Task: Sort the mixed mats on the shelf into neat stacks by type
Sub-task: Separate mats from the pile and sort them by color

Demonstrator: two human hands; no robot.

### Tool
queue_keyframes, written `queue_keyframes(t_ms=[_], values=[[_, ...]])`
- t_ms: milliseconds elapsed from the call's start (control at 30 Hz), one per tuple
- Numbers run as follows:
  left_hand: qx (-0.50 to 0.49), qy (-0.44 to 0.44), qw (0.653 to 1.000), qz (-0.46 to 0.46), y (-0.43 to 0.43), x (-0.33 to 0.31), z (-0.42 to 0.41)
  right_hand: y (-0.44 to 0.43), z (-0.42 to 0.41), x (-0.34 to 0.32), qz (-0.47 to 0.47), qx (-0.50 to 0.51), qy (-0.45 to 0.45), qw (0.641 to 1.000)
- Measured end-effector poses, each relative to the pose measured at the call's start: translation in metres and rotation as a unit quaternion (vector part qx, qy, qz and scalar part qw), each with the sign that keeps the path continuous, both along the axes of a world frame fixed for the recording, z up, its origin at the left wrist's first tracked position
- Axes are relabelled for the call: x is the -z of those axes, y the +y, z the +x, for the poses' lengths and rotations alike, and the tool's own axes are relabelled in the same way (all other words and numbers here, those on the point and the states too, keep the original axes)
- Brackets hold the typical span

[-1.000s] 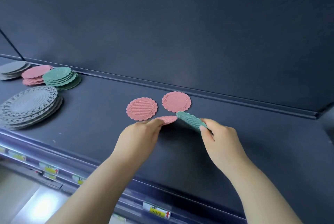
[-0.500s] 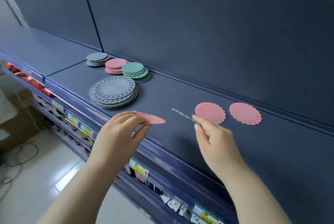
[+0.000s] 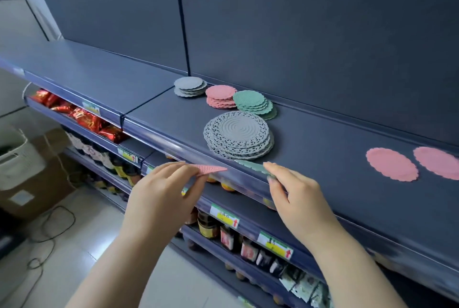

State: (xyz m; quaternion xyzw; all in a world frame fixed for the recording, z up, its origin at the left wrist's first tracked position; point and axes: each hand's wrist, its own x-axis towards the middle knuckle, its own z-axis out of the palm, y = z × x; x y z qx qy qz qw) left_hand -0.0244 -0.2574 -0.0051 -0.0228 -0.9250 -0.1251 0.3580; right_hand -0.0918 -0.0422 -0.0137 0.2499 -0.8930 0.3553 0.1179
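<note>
Head view: the left hand (image 3: pixel 159 193) pinches a pink mat (image 3: pixel 211 169) by its edge and the right hand (image 3: pixel 298 198) pinches a green mat (image 3: pixel 250 165). Both mats are held flat at the front lip of the shelf (image 3: pixel 323 138). Each is best lowered level and centred onto its own pile, the pink stack (image 3: pixel 221 96) or the green stack (image 3: pixel 253 104), so the scalloped edges line up. Two loose pink mats (image 3: pixel 392 164) lie to the right.

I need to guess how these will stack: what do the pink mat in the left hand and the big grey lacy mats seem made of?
The pink mat pinched in the left hand looks like soft silicone or rubber: matte, finely ribbed, scalloped, thin edge-on. The grey lacy mats look similarly moulded and matte, with raised rings and cut-out borders; plastic is possible.
</note>
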Motion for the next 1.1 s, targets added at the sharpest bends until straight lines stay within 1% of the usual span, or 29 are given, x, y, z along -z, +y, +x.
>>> queue_keyframes(t_ms=[167, 367, 533, 667, 767, 900, 1100], values=[[0.022, -0.001, 1.0, 0.011, -0.037, 0.001, -0.038, -0.024, -0.033, -0.008, -0.008, 0.028, -0.002, 1.0], [0.029, 0.0, 1.0, 0.0, -0.084, -0.002, -0.117, -0.055, -0.108, -0.018, 0.001, 0.082, -0.011, 0.997], [0.029, 0.007, 1.0, 0.006, -0.128, -0.011, -0.171, -0.089, -0.175, -0.031, 0.012, 0.095, -0.008, 0.995], [0.027, 0.01, 0.999, 0.018, -0.151, -0.008, -0.205, -0.118, -0.211, -0.034, 0.043, 0.094, -0.006, 0.995], [0.038, -0.001, 0.999, 0.035, -0.162, -0.005, -0.228, -0.134, -0.224, -0.033, 0.064, 0.097, -0.016, 0.993], [0.079, 0.001, 0.996, 0.04, -0.175, -0.005, -0.262, -0.148, -0.236, -0.028, 0.096, 0.121, -0.028, 0.988], [0.164, -0.035, 0.985, 0.044, -0.187, -0.018, -0.315, -0.161, -0.227, -0.029, 0.074, 0.223, -0.044, 0.971]])
